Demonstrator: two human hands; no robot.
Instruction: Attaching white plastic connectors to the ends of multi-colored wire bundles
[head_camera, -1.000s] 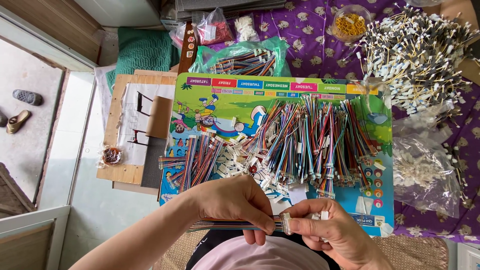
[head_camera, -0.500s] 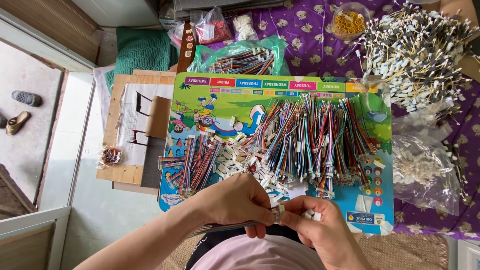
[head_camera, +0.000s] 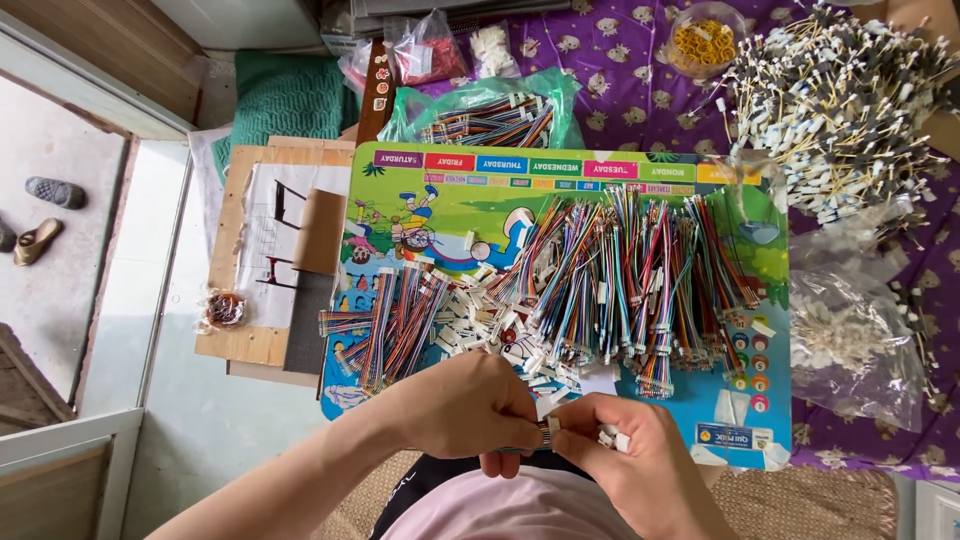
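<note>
The left hand (head_camera: 470, 405) and right hand (head_camera: 625, 450) met just off the near edge of the colourful board (head_camera: 560, 190). Both were closed in a narrow pinch on a small connector (head_camera: 549, 431) held between them; the right hand also kept loose white connectors (head_camera: 612, 437) against its fingers. A spread of multicoloured wire harnesses (head_camera: 620, 290) covered the board's middle, with a smaller wire bunch (head_camera: 395, 320) near its left edge
</note>
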